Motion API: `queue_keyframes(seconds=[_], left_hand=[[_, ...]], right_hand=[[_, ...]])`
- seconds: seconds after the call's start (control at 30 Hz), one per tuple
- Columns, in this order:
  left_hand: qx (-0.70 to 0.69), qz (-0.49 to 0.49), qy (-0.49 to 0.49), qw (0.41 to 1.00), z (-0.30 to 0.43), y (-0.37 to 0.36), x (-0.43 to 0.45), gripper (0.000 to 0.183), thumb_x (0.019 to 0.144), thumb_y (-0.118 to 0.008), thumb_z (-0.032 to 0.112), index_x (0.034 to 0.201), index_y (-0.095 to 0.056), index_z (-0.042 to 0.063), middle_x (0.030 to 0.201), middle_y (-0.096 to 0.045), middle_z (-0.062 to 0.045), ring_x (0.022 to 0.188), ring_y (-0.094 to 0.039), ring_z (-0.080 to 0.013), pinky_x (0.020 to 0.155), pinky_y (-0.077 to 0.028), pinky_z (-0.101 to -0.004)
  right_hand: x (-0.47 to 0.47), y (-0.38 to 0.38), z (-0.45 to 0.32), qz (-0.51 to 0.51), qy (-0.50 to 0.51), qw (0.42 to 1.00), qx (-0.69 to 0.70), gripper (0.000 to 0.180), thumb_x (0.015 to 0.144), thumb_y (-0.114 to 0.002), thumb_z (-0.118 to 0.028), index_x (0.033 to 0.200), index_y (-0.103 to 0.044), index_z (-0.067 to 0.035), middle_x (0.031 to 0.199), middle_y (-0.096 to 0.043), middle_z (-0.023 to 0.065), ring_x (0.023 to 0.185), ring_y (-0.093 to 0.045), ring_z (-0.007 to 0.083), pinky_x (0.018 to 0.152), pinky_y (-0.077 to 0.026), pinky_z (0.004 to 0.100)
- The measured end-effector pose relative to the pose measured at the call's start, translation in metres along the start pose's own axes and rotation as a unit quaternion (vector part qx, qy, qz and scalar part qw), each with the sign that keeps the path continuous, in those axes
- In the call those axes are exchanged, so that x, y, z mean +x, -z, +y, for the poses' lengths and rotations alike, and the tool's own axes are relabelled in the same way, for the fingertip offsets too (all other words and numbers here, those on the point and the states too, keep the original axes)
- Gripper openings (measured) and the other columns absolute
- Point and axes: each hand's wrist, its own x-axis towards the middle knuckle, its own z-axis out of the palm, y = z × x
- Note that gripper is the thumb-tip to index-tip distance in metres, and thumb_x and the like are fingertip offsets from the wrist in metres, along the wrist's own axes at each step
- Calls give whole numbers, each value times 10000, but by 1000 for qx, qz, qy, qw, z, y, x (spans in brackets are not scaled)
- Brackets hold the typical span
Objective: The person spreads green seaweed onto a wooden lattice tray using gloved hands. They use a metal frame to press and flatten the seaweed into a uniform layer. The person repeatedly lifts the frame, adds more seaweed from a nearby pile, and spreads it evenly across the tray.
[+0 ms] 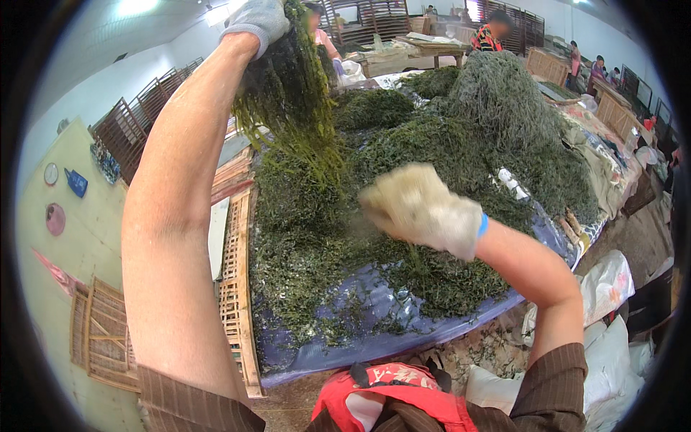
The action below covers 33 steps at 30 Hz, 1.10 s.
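My left hand (262, 24), in a pale knitted work glove, is raised at the top of the view. It grips a hanging bunch of dark green and yellowish seaweed (297, 102). Lower and to the right, my right hand (424, 210) wears a cream glove with a blue band at the wrist. It is motion-blurred above the seaweed, and its fingers and anything in them cannot be made out. A broad heap of green seaweed (415, 156) lies below on blue-violet plastic sheeting (345, 351). A greyer mound (502, 97) rises at the back right.
A slatted wooden rack (235, 297) stands along the left edge of the sheeting. White sacks (607, 356) lie at the lower right, and short wooden sticks (572, 227) at the sheeting's right edge. Several people work farther back, one in a patterned top (483, 39).
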Motion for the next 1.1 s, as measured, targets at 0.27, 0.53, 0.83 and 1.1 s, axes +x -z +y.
queue_keyframes(seconds=[0.27, 0.53, 0.83, 1.1], left_hand=[[-39, 40, -24, 998, 34, 25, -1, 378, 753, -587, 243, 1107, -593, 110, 1003, -643, -178, 926, -616, -329, 796, -488, -406], [-77, 164, -18, 983, 10, 64, -23, 269, 781, -544, 263, 906, -702, 84, 845, -679, -165, 758, -660, -331, 702, -513, -402], [-105, 150, 29, 983, 45, 30, -30, 304, 781, -562, 326, 927, -725, 115, 908, -689, -156, 823, -665, -287, 725, -501, -383], [-117, 138, -28, 983, 57, 67, -40, 373, 762, -618, 330, 1063, -632, 111, 1039, -632, -157, 942, -613, -286, 806, -481, -387]], right_hand=[[135, -30, 55, -75, -269, 960, 1, 422, 850, -551, -390, 1060, -606, -28, 944, -655, 183, 912, -628, 342, 786, -504, 429], [-108, -195, -10, -568, -163, 806, -34, 296, 773, -603, -202, 1043, -674, -103, 1073, -657, 119, 991, -630, 256, 751, -499, 455], [-88, 17, 76, -310, -367, 841, 249, 831, 757, -676, -443, 1406, -344, -45, 1408, -410, 174, 1276, -428, 286, 1073, -329, 358], [30, -27, 71, 145, -252, 815, 501, 1022, 751, -641, -619, 1454, -196, -25, 1491, -242, 194, 1375, -245, 302, 1123, -197, 377]])
